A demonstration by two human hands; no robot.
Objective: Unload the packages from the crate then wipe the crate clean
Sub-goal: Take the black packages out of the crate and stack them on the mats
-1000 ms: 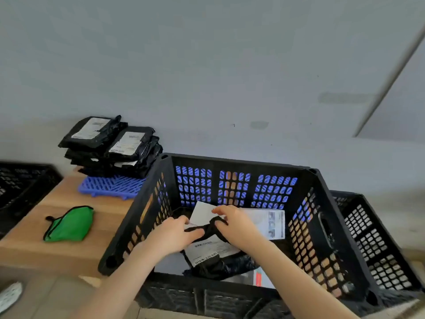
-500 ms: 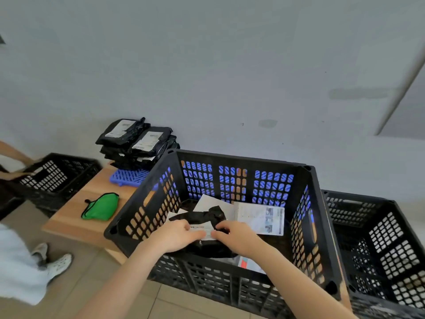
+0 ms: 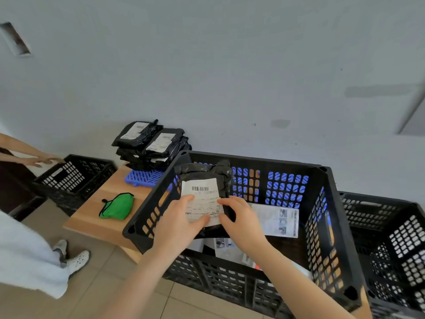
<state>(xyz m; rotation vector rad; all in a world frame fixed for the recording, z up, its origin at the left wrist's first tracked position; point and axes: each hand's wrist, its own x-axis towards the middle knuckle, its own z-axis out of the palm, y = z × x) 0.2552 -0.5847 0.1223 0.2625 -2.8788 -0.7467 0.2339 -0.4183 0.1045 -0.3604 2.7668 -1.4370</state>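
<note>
A black slatted crate (image 3: pixel 331 229) stands in front of me on a wooden table. Both hands hold a black plastic package (image 3: pixel 207 178) with a white barcode label upright above the crate's left half. My left hand (image 3: pixel 178 223) grips its lower left edge, thumb on the label. My right hand (image 3: pixel 241 218) grips the lower right edge. More packages with white labels (image 3: pixel 274 219) lie on the crate floor. A stack of unloaded black packages (image 3: pixel 151 143) sits on a blue plastic grid (image 3: pixel 143 177) at the table's far end. A green cloth (image 3: pixel 117 206) lies on the table.
Another black crate (image 3: pixel 388 238) stands to the right of mine, and a third (image 3: pixel 71 178) is on the floor at the left. Another person's hands (image 3: pixel 42 161) reach toward that left crate; their shoes (image 3: pixel 73 256) are on the tiled floor. A pale wall is behind.
Both hands have lifted the black package from the crate floor and turned it upright, label facing me. The camera has pulled back and tilted, showing the person at the left.
</note>
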